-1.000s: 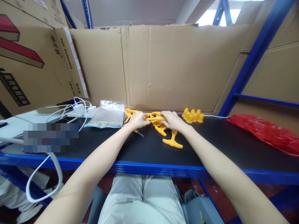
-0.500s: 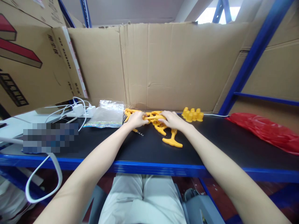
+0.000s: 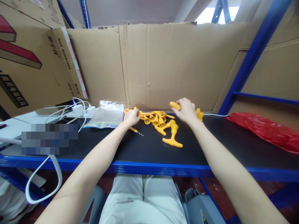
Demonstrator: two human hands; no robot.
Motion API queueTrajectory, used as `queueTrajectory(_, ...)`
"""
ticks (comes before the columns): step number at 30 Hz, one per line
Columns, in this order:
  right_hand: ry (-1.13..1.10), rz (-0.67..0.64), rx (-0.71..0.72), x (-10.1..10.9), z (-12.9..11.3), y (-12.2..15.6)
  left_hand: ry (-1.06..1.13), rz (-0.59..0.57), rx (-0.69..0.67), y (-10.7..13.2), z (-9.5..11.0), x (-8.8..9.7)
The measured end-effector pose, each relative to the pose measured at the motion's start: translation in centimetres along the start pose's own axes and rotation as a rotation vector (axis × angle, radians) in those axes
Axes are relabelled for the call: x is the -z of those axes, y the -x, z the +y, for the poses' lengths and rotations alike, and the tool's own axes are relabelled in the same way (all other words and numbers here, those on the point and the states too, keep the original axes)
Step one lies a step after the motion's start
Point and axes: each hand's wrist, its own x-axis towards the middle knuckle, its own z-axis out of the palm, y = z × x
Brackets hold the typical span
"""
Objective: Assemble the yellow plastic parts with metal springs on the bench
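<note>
On the black worktop, a yellow plastic T-handled piece lies nearest. Beyond it, the left hand grips a ribbed yellow plastic stick; the right hand grips a partly hidden yellow plastic piece beside yellow plastic cups.

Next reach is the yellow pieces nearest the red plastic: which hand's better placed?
Right, I'd judge: the right hand is nearer those pieces, though it holds a yellow part. The left hand is across the pile.

Right hand carried a yellow piece rightward.
</note>
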Motion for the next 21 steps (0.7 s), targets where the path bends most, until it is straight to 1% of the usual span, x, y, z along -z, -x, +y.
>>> queueTrajectory(4,0.058,0.25,-0.354,0.3,4.5,-0.4,0.035,0.045,0.072,-0.2,-0.7,0.0)
queueTrajectory(6,0.063,0.336,-0.543,-0.1,7.1,0.0,0.064,0.054,0.08,-0.2,-1.0,-0.1)
queueTrajectory(8,0.054,0.373,-0.736,-0.7,9.4,0.7,0.092,0.068,0.069,-0.2,-1.4,-0.3)
queueTrajectory(9,0.048,0.338,-0.809,-1.1,10.3,1.2,0.101,0.078,0.056,-0.3,-1.6,-0.4)
queueTrajectory(10,0.044,0.264,-0.876,-1.5,11.1,1.7,0.108,0.09,0.043,-0.3,-1.8,-0.5)
queueTrajectory(11,0.037,0.157,-0.944,-1.9,11.7,2.1,0.112,0.101,0.029,-0.3,-2.0,-0.7)
queueTrajectory(14,-0.013,-0.075,-1.046,-2.8,12.5,3.0,0.122,0.115,0.0,-0.5,-2.5,-1.1)
queueTrajectory(16,-0.02,-0.212,-1.061,-3.0,12.5,3.1,0.127,0.106,-0.003,-0.6,-2.8,-1.3)
queueTrajectory(18,0.012,-0.333,-1.047,-3.1,12.3,2.8,0.128,0.09,-0.004,-0.7,-3.1,-1.5)
queueTrajectory(20,0.057,-0.42,-1.01,-3.1,12.1,2.5,0.126,0.08,-0.009,-0.8,-3.2,-1.7)
queueTrajectory(21,0.076,-0.439,-0.991,-3.1,12.1,2.4,0.126,0.079,-0.012,-0.9,-3.3,-1.9)
